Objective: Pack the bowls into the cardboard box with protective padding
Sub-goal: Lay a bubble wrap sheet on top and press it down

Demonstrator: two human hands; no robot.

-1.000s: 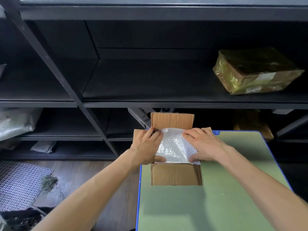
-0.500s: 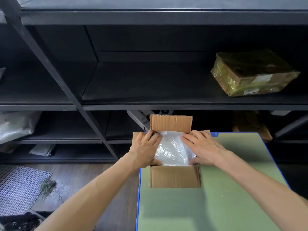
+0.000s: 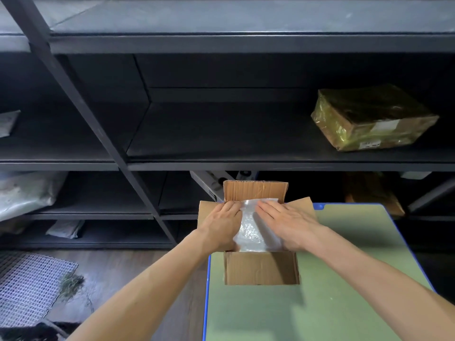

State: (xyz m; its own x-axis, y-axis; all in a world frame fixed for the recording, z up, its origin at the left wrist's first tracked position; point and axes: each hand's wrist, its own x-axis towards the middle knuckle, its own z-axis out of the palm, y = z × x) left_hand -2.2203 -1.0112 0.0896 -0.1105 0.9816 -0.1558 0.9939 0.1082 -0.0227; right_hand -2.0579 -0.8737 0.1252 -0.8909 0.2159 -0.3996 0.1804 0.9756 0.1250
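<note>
Currently left hand (image 3: 220, 226) and right hand (image 3: 290, 222) lie on bubble wrap (image 3: 251, 232) in open cardboard box (image 3: 261, 268); right flat, fingers straight; left's hold unclear.

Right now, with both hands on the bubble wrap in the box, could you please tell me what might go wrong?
1. The cardboard box sits at the corner of the table, with its left flap past the blue edge. A sideways push from the left hand or right hand could slide it off.
2. The bubble wrap sits high at the rim, so it may spring up and block the flaps.
</note>
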